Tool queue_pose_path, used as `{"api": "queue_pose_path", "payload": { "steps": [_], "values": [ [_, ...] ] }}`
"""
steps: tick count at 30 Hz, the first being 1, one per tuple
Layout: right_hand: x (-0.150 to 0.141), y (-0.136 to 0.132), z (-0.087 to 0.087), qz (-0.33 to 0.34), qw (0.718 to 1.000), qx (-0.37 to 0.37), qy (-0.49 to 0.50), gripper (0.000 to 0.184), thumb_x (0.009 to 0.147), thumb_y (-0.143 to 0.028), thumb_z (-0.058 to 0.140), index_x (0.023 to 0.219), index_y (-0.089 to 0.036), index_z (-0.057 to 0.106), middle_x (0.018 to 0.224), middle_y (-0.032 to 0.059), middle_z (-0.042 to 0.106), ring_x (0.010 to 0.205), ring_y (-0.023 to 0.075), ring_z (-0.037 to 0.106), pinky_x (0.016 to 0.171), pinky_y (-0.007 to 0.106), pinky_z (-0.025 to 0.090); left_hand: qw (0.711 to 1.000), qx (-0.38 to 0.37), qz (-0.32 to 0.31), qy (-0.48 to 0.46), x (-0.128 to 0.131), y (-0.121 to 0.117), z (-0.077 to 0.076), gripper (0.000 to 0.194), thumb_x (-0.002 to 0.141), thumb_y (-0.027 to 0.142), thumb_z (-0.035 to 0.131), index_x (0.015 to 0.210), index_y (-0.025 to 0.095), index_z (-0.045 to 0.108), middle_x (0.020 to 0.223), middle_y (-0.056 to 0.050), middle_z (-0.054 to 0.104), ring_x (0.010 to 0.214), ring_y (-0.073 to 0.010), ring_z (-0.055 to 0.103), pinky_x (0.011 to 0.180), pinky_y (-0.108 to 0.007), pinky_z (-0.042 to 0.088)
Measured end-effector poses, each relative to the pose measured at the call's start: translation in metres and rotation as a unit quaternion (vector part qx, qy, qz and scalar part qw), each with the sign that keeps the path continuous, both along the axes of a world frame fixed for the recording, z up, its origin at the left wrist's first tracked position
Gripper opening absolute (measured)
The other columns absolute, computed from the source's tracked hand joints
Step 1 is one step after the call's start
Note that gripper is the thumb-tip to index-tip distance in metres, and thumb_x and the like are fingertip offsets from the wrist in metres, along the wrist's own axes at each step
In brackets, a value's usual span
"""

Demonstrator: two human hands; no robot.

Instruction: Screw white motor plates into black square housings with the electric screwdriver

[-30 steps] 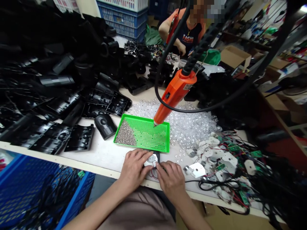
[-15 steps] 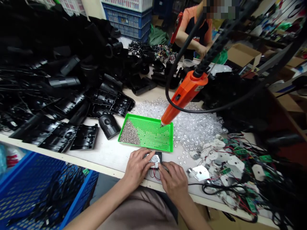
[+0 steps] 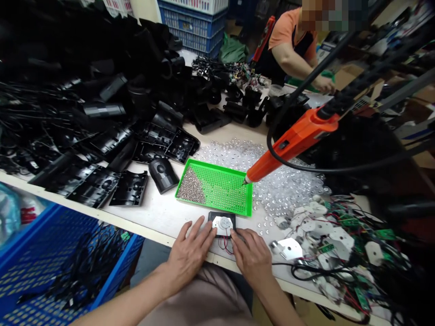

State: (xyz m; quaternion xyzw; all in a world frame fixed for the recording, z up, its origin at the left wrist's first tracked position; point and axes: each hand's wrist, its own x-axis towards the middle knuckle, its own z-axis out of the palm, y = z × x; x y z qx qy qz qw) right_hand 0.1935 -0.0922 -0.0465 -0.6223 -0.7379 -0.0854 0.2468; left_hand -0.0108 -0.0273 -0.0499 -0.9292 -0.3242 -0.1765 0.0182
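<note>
A small black plastic housing (image 3: 212, 217) lies on the bench, with a pale metal plate (image 3: 217, 225) and a round motor-like disc in it. Red and dark thin wires (image 3: 224, 244) trail from its near side. My left hand (image 3: 192, 246) lies at its left edge, fingers stretched and somewhat apart, the fingertips touching it. My right hand (image 3: 252, 253) is at the right edge, its fingers bent together and gripping the near right corner. Just beyond stands a green perforated tray (image 3: 217, 166) with small screws (image 3: 192, 188) heaped at its left end.
An orange electric screwdriver (image 3: 288, 145) hangs with its tip over the tray's right side. Clear small plastic parts (image 3: 282, 185) are heaped behind and right. Wired metal plates (image 3: 335, 231) pile at right, black shells (image 3: 129, 188) at left. A blue crate (image 3: 112, 276) stands below; a co-worker (image 3: 292, 45) works opposite.
My left hand has drawn back from the plate to the housing's left edge, uncovering the disc. My right hand stays at the right side. The view has shifted, and the co-worker's arm has moved right.
</note>
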Motion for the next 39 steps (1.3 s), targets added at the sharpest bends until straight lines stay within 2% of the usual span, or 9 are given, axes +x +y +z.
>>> {"api": "queue_pose_path", "payload": {
  "steps": [8, 17, 20, 25, 28, 31, 34, 37, 39],
  "values": [
    [-0.003, -0.002, -0.002, 0.001, 1.0, -0.003, -0.006, 0.028, 0.089, -0.013, 0.055, 0.115, -0.016, 0.064, 0.096, 0.0083, 0.07, 0.094, 0.0206, 0.061, 0.081, 0.034, 0.049, 0.992, 0.088, -0.03, 0.088, 0.003, -0.003, 0.004, 0.042, 0.09, 0.013, 0.039, 0.127, 0.014, 0.06, 0.132, -0.008, 0.062, 0.123, -0.024, 0.052, 0.1, -0.039, 0.038],
    [0.0, 0.002, -0.004, 0.022, 0.999, 0.022, -0.008, 0.028, 0.087, -0.012, 0.058, 0.115, -0.015, 0.063, 0.094, 0.0097, 0.069, 0.094, 0.0223, 0.061, 0.08, 0.035, 0.052, 0.97, 0.131, -0.157, 0.129, -0.001, 0.016, 0.0, 0.04, 0.09, 0.014, 0.043, 0.126, 0.013, 0.06, 0.124, -0.013, 0.064, 0.117, -0.0228, 0.056, 0.096, -0.035, 0.04],
    [-0.002, 0.002, -0.006, 0.026, 0.999, 0.035, 0.004, 0.029, 0.086, -0.011, 0.059, 0.115, -0.016, 0.064, 0.093, 0.0095, 0.069, 0.092, 0.0214, 0.062, 0.079, 0.035, 0.053, 0.968, 0.147, -0.162, 0.127, -0.001, 0.016, 0.001, 0.039, 0.091, 0.013, 0.041, 0.125, 0.01, 0.06, 0.124, -0.014, 0.064, 0.115, -0.0245, 0.057, 0.097, -0.036, 0.038],
    [0.01, 0.005, 0.017, 0.04, 0.999, -0.003, 0.014, 0.031, 0.088, -0.012, 0.057, 0.117, -0.019, 0.064, 0.089, 0.0065, 0.072, 0.082, 0.0181, 0.066, 0.071, 0.032, 0.054, 0.993, 0.023, -0.115, 0.004, -0.002, 0.025, 0.017, 0.034, 0.089, 0.011, 0.044, 0.116, 0.014, 0.063, 0.116, -0.01, 0.069, 0.109, -0.0246, 0.059, 0.093, -0.039, 0.04],
    [0.033, 0.028, 0.054, 0.016, 0.994, 0.049, 0.095, 0.04, 0.088, -0.01, 0.056, 0.125, -0.026, 0.06, 0.09, 0.0039, 0.073, 0.08, 0.0161, 0.068, 0.073, 0.031, 0.056, 0.986, -0.104, -0.044, -0.118, 0.005, 0.035, 0.029, 0.026, 0.091, 0.014, 0.044, 0.109, 0.018, 0.063, 0.102, -0.007, 0.07, 0.099, -0.0224, 0.06, 0.085, -0.038, 0.044],
    [0.047, 0.079, 0.09, -0.076, 0.965, 0.111, 0.223, 0.065, 0.083, -0.029, 0.068, 0.142, -0.026, 0.041, 0.123, 0.012, 0.062, 0.107, 0.0254, 0.063, 0.086, 0.044, 0.055, 0.974, -0.157, 0.006, -0.166, 0.021, 0.039, 0.031, 0.028, 0.092, 0.022, 0.049, 0.118, 0.018, 0.059, 0.108, -0.01, 0.067, 0.102, -0.0241, 0.058, 0.085, -0.04, 0.045],
    [0.038, 0.14, 0.109, -0.007, 0.928, 0.09, 0.361, 0.092, 0.079, -0.047, 0.069, 0.15, -0.024, 0.014, 0.133, 0.0154, 0.052, 0.122, 0.0276, 0.055, 0.091, 0.046, 0.054, 0.97, -0.184, -0.005, -0.157, 0.038, 0.039, 0.023, 0.034, 0.089, 0.027, 0.058, 0.123, 0.02, 0.058, 0.114, -0.01, 0.066, 0.105, -0.0261, 0.057, 0.087, -0.041, 0.045],
    [0.014, 0.181, 0.114, 0.041, 0.89, 0.033, 0.454, 0.074, 0.082, -0.051, 0.063, 0.141, -0.023, 0.028, 0.103, 0.008, 0.063, 0.09, 0.0215, 0.066, 0.075, 0.04, 0.058, 0.97, -0.193, -0.008, -0.145, 0.044, 0.039, 0.014, 0.03, 0.088, 0.026, 0.062, 0.117, 0.02, 0.063, 0.111, -0.008, 0.068, 0.102, -0.0264, 0.057, 0.084, -0.041, 0.044],
    [0.004, 0.189, 0.116, 0.035, 0.874, 0.021, 0.484, 0.061, 0.081, -0.049, 0.062, 0.13, -0.022, 0.039, 0.085, 0.0026, 0.062, 0.071, 0.0172, 0.063, 0.065, 0.036, 0.057, 0.969, -0.197, -0.009, -0.146, 0.043, 0.038, 0.012, 0.028, 0.088, 0.025, 0.062, 0.115, 0.02, 0.064, 0.112, -0.008, 0.069, 0.103, -0.026, 0.057, 0.085, -0.041, 0.043]
  ]
}}
